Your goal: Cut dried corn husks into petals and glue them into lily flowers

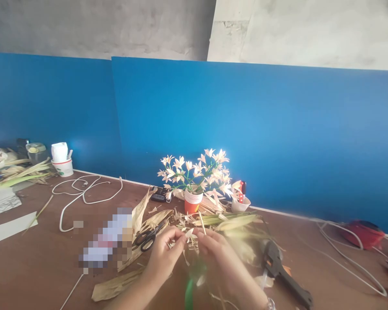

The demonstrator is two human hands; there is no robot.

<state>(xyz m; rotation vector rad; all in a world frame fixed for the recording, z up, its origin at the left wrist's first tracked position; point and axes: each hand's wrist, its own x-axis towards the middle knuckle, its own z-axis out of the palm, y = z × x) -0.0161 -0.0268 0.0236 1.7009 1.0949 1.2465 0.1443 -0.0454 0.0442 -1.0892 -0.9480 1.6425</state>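
Between the fingertips of both hands, a pale petal-like piece [189,233]. Left hand [168,249] pinches it; right hand [215,247] meets its other side, fingers closed, a thin pale stick [202,223] jutting up from the grip. Green strip [189,295] below the hands, blurred. Just left of left hand: black-handled scissors [146,239] on dry husks [158,217]. Right of right hand: dark glue gun [280,271]. Beyond both hands, scraps and husks crowd the way to an orange-and-white cup [193,203], upright, holding green stems with many pale flowers [197,171]. Beyond right hand, beside that cup: small white bowl [241,206], a red-handled item [242,191] standing in it. Well off beyond left hand: loose white cable [84,193], then white tub [63,168] with a white bundle [59,151] inside; lidded jar [37,154] next to it, contents unclear. Farthest: blue panel [245,129].
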